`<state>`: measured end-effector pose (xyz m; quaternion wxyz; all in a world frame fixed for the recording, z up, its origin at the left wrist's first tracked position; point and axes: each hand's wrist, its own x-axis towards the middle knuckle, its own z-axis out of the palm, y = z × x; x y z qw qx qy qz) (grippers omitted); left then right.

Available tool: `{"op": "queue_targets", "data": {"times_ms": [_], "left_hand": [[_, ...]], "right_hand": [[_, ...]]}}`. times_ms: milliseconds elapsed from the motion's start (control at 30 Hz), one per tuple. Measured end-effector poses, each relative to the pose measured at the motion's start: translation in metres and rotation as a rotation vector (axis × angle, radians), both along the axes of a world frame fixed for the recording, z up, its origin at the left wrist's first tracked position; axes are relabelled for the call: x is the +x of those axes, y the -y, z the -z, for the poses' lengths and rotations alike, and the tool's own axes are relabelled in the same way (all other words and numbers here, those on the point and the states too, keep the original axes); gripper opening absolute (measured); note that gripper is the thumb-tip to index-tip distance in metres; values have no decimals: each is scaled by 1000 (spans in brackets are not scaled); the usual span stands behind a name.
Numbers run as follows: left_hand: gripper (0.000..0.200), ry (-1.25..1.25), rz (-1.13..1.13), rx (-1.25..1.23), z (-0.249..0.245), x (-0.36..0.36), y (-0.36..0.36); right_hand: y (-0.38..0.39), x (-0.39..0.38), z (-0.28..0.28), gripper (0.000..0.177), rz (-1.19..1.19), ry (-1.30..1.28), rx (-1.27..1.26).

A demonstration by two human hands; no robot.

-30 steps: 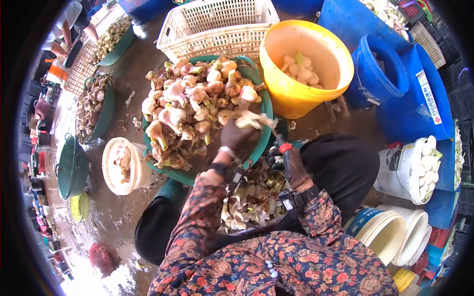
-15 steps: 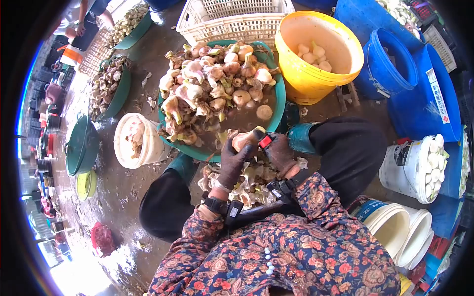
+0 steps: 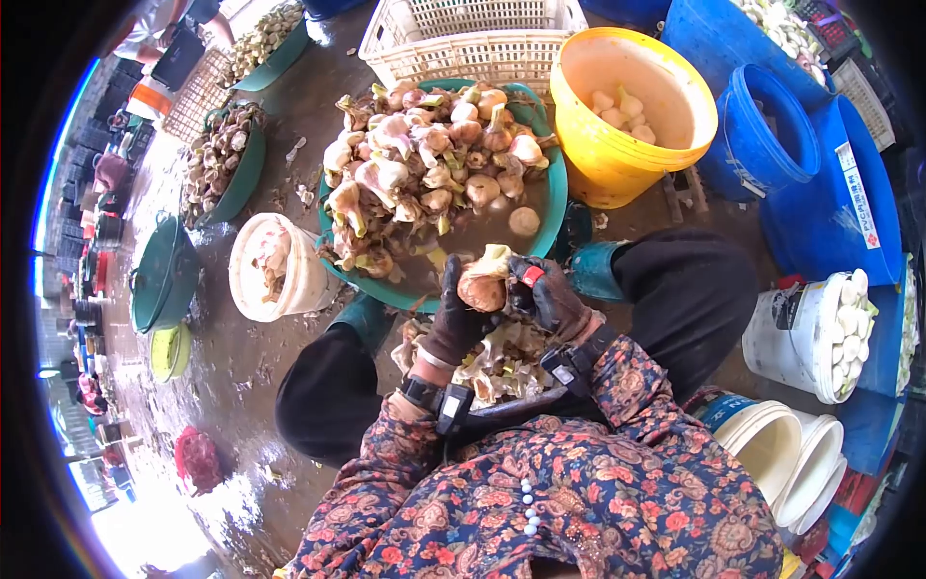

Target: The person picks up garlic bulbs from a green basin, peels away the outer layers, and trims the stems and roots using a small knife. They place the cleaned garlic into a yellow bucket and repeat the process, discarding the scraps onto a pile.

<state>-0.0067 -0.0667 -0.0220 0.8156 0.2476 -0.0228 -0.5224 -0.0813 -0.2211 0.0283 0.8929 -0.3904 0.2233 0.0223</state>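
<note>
In dark gloves, my left hand (image 3: pixel 457 317) and my right hand (image 3: pixel 554 297) are raised over my lap with a garlic bulb (image 3: pixel 481 291) between them. My left fingers wrap its left side. The right hand is closed at its upper right, with a small red item (image 3: pixel 531 276) at the fingers; whether that is a tool handle is unclear. Beyond the hands, a green basin (image 3: pixel 558 207) holds murky water and a heap of unpeeled garlic (image 3: pixel 424 159). Loose peelings (image 3: pixel 506 364) lie in a container on my lap.
A yellow bucket (image 3: pixel 603 179) with several peeled bulbs stands beyond the basin's right side, beside a blue bucket (image 3: pixel 738 145). A white bucket (image 3: pixel 313 280) of peelings is at left, a white crate (image 3: pixel 468 58) at the back. White bulbs fill another bucket (image 3: pixel 786 333). A person's arm shows at top left.
The bulb has turned from lying sideways to root end toward me, its stem end up. My right hand has shifted and re-angled against it. The whole view has shifted slightly.
</note>
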Motion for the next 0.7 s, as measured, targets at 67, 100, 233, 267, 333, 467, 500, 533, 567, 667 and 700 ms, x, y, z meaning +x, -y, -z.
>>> {"op": "queue_targets", "data": {"times_ms": [67, 100, 233, 267, 333, 467, 500, 533, 567, 667, 700], "left_hand": [[54, 1042, -295, 444, 7, -13, 6], [54, 1563, -445, 663, 7, -16, 8], [56, 600, -37, 460, -43, -14, 11], [59, 635, 44, 462, -48, -11, 8], [68, 903, -114, 488, -21, -3, 2], [58, 1559, -59, 729, -60, 5, -3], [47, 1540, 50, 762, -60, 5, -4], [37, 1520, 160, 790, -60, 6, -4], [37, 1520, 163, 789, -58, 5, -4], [24, 1153, 37, 875, -53, -2, -3], [23, 1187, -18, 887, -55, -5, -3]], "right_hand": [[0, 2, 4, 27, 46, -71, -24], [1, 3, 8, 32, 91, -144, -49], [-4, 4, 3, 49, 92, -140, 285], [-11, 9, -13, 50, 182, -170, 457], [-6, 16, -3, 50, 235, -221, 345], [8, 10, 53, 52, -146, -209, -33], [11, 9, 59, 53, -234, -204, -17], [11, 10, 66, 53, -318, -198, -1], [-7, 22, 138, 51, -193, 30, 105], [2, 8, 70, 46, -271, 23, -267], [2, 8, 47, 37, -273, 47, -277]]}}
